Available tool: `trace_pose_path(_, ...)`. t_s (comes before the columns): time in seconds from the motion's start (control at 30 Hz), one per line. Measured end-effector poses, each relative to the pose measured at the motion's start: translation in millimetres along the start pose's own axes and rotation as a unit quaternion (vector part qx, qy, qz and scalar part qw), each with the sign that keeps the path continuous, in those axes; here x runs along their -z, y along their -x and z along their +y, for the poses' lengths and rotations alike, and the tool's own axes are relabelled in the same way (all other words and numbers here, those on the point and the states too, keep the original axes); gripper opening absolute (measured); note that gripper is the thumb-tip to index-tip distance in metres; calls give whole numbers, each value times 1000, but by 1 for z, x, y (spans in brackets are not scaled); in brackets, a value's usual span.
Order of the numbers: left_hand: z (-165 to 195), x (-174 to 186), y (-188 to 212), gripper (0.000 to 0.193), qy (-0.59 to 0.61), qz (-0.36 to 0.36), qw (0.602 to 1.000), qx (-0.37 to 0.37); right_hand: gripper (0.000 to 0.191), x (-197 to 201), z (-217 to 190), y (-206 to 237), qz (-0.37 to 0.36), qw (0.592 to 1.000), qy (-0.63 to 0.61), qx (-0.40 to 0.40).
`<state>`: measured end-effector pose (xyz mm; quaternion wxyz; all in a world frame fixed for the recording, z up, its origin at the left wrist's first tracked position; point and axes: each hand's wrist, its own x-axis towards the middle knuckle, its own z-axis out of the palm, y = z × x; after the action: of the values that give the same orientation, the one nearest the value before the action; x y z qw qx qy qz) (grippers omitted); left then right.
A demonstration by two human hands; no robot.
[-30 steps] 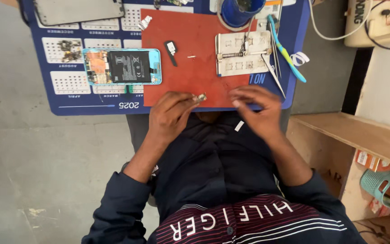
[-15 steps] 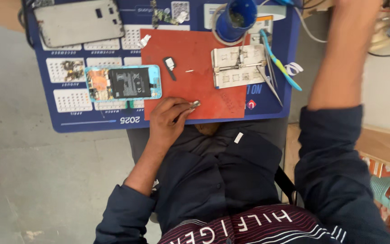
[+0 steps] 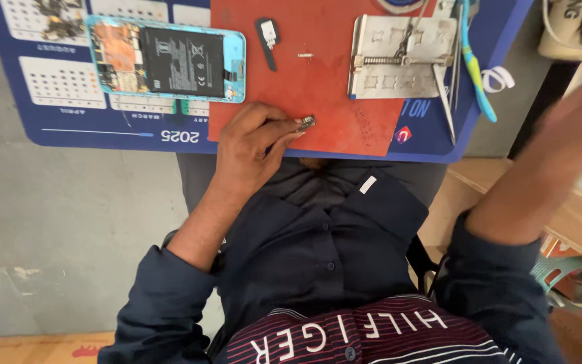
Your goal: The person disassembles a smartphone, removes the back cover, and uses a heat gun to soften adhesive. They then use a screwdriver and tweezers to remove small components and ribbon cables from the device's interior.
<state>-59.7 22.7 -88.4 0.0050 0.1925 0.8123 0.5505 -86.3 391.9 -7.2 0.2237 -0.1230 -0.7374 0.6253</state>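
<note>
My left hand [image 3: 254, 145] rests on the near edge of the red work mat [image 3: 325, 74] and pinches a small metal part [image 3: 307, 122] between thumb and fingertips. An opened light-blue phone [image 3: 166, 59], with its black battery and circuit board exposed, lies just beyond that hand on the blue desk mat [image 3: 102, 125]. My right forearm [image 3: 547, 162] stretches blurred toward the right edge of view; the right hand itself is out of frame.
A silver metal holder plate [image 3: 399, 57] sits on the red mat's right part, with tweezers [image 3: 447, 101] and a blue-green tool [image 3: 474, 67] beside it. A small black part [image 3: 267, 37] lies near the mat's top. A wooden shelf [image 3: 574, 216] stands at right.
My right hand left the mat's edge and swung up and off to the right, out of view. My left hand has kept its pinch on the small metal part. The camera has moved closer.
</note>
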Motion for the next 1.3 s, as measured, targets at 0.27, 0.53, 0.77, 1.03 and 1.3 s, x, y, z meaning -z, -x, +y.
trace_pose_path(0.27,6,2,2,19,8,1,1000,17,26,-38,55,113,-301,954,9,1)
trace_pose_path(0.53,8,3,3,20,11,1,1000,15,18,-50,59,104,-252,968,-7,3)
trace_pose_path(0.77,8,4,5,23,8,-3,1000,18,16,-60,45,106,-265,964,28,8)
trace_pose_path(1.03,7,4,7,23,5,-9,1000,20,15,-62,43,106,-289,956,35,24)
trace_pose_path(1.3,6,4,7,21,2,-5,1000,10,17,-61,45,106,-294,954,43,33)
